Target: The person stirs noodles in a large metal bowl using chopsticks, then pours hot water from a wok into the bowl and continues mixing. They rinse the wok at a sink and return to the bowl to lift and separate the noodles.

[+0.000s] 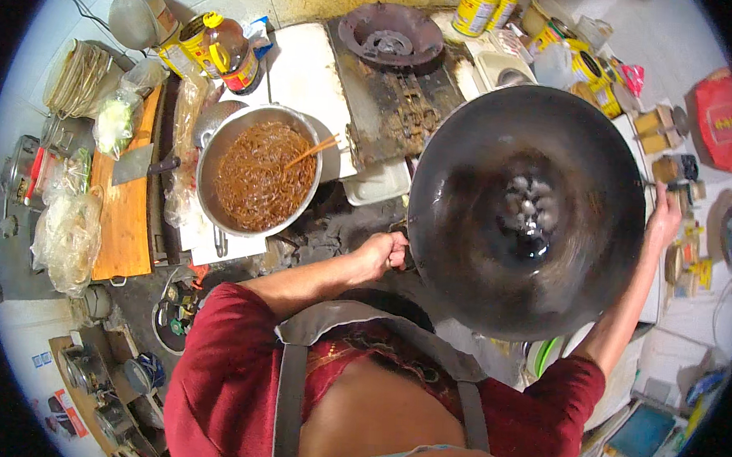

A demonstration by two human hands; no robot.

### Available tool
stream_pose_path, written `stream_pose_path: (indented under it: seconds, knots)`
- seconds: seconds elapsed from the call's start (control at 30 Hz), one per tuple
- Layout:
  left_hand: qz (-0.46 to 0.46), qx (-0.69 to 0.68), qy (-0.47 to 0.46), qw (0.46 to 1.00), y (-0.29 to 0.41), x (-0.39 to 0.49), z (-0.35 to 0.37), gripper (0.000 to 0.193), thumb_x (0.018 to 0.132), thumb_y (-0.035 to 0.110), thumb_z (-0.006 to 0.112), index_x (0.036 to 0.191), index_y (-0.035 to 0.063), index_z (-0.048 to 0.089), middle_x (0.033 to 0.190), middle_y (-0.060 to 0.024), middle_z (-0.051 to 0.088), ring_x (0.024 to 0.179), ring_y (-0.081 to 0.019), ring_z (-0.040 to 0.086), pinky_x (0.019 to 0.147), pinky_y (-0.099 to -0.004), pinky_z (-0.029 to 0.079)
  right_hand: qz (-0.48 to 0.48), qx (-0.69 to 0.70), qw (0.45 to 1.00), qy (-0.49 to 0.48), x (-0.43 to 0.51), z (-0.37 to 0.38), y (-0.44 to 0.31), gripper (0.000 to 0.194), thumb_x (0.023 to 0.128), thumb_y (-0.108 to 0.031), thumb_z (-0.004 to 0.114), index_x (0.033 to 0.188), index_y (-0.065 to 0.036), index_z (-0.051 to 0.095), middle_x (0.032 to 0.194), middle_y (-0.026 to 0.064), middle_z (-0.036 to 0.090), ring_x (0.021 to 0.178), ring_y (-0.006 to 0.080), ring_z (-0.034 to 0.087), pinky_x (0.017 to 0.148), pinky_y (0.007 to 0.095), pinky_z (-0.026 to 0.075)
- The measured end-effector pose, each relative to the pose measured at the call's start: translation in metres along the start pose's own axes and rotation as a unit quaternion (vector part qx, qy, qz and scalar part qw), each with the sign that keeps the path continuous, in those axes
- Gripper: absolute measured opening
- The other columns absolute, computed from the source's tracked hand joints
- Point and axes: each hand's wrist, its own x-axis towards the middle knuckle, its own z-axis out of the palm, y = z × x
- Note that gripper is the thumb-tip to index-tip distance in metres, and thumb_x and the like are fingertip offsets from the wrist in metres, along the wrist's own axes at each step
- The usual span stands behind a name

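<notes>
A large black wok (465,234) is lifted off the stove, between my two hands. At its left rim my left hand (384,255) is closed, apparently around a handle that my fingers mostly hide. On the opposite side my right hand (665,214) grips the other handle. The bottom of the wok shines with what looks like a little liquid. Beyond it sits the gas burner with its dark bowl-shaped ring (391,34). To the left stands a metal pot (313,195) of brown noodles (260,176), with wooden chopsticks (311,151) stuck in them.
A cleaver (133,165) lies on a wooden cutting board (117,234) at far left, beside bagged vegetables (116,119). An oil bottle (235,60) stands behind the pot. Yellow cans (475,11) and jars crowd the back right. A white tray (377,184) sits below the stove's front edge.
</notes>
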Motion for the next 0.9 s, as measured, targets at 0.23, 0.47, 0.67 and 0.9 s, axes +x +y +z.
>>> stream_pose_path:
  seconds: [0.23,0.47,0.67,0.9]
  knots:
    - [0.0,-0.193,-0.056,0.98,0.038,0.067,0.005,0.033,0.082,0.017,0.042,0.052,0.0155,0.028,0.048,0.0015,0.024,0.046,-0.0153,0.026,0.061,-0.0301,0.032,-0.16,0.089,0.976,-0.116,0.091,0.119,-0.205,0.05,0.074,-0.054,0.054,0.078,-0.005,0.062,0.067,0.0131,0.057,0.068,0.0235,0.055,0.066,0.0337,0.04]
    - [0.108,-0.287,-0.042,0.951,0.079,0.125,0.038,0.034,0.083,0.015,0.04,0.053,0.0134,0.027,0.05,0.0006,0.025,0.049,-0.0158,0.028,0.07,-0.0289,0.036,-0.304,0.243,0.882,-0.266,0.114,0.184,-0.387,0.04,0.075,-0.036,0.057,0.099,-0.004,0.059,0.101,0.0203,0.057,0.099,0.0294,0.054,0.083,0.0359,0.042]
    - [0.2,-0.361,-0.07,0.908,0.131,0.161,0.067,0.039,0.081,0.02,0.052,0.05,0.0123,0.031,0.05,-0.0034,0.032,0.057,-0.022,0.04,0.083,-0.038,0.037,-0.465,0.324,0.815,-0.12,0.128,0.249,-0.511,0.037,0.072,-0.038,0.059,0.088,-0.005,0.062,0.091,0.0188,0.061,0.089,0.0309,0.058,0.076,0.0388,0.045]
    - [0.214,-0.416,-0.04,0.883,0.158,0.181,0.084,0.042,0.083,0.022,0.052,0.05,0.0137,0.027,0.049,-0.0002,0.024,0.052,-0.0189,0.031,0.084,-0.0371,0.037,-0.481,0.371,0.771,-0.192,0.121,0.314,-0.571,0.039,0.067,-0.036,0.065,0.087,-0.002,0.061,0.09,0.0198,0.061,0.089,0.0324,0.057,0.079,0.0387,0.044]
